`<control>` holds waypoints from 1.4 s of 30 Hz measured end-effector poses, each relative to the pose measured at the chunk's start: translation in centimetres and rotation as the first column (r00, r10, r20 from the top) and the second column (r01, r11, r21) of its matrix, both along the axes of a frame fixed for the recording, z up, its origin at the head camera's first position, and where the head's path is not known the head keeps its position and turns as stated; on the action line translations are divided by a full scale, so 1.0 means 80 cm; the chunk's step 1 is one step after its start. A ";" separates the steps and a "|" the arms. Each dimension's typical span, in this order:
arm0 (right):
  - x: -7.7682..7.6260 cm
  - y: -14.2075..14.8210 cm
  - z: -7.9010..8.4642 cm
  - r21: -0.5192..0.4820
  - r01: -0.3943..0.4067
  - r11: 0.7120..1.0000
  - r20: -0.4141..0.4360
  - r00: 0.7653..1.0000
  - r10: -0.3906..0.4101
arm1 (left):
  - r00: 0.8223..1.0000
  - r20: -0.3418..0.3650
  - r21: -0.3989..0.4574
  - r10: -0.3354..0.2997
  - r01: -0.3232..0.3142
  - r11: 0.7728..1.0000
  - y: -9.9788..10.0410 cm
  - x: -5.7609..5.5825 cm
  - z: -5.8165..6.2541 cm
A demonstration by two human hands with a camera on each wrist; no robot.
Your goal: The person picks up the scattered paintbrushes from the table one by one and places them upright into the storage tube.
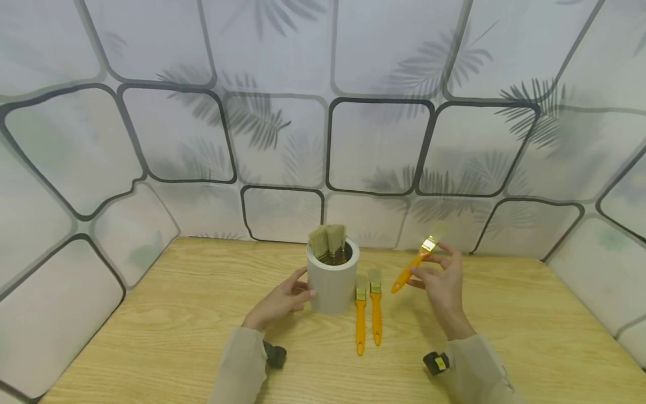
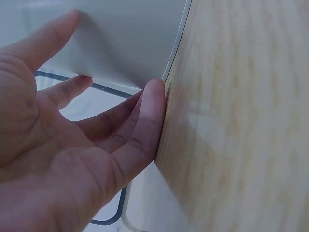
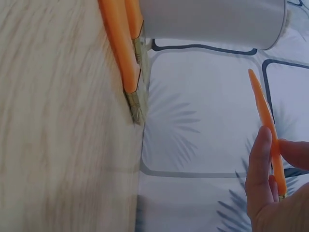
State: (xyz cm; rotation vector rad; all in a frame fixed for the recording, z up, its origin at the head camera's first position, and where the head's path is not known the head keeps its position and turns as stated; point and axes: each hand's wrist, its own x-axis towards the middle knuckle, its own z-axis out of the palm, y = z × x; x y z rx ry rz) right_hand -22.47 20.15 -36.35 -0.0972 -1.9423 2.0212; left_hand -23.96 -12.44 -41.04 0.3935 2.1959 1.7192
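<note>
A light grey cylindrical pot point(image 1: 330, 286) stands on the table with several paintbrushes point(image 1: 328, 240) in it, bristles up. My left hand point(image 1: 280, 300) is at its left side, thumb and fingertips against the wall, palm apart from it; in the left wrist view the lowest fingers point(image 2: 153, 104) lie by the pot's base at the tabletop. My right hand point(image 1: 444, 283) pinches a paintbrush point(image 1: 407, 273) by its orange handle, raised right of the pot, bristles slanting up and away. Two similar paintbrushes point(image 1: 360, 325) point(image 1: 376, 314) lie side by side right of the pot, bristles toward the wall.
The wooden table point(image 1: 166, 336) ends at a pale backdrop point(image 1: 282, 140) with dark rounded outlines and leaf prints, which also rises at both sides. Black wrist cameras point(image 1: 275, 356) point(image 1: 436, 363) sit at both sleeves.
</note>
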 end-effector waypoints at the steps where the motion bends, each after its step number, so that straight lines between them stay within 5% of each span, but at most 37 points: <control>1: 0.000 -0.001 0.001 -0.010 0.005 1.000 -0.007 1.000 -0.005 | 1.000 0.002 0.000 0.000 0.000 1.000 0.000 0.000 0.000; 19: -0.005 -0.016 0.016 -0.140 0.064 0.988 -0.130 0.988 -0.083 | 1.000 0.003 -0.001 0.000 0.000 1.000 0.001 0.000 0.001; 42: -0.020 -0.068 0.043 -0.433 0.075 0.898 -0.290 0.932 -0.218 | 1.000 0.003 -0.002 0.000 0.000 1.000 0.000 0.002 0.001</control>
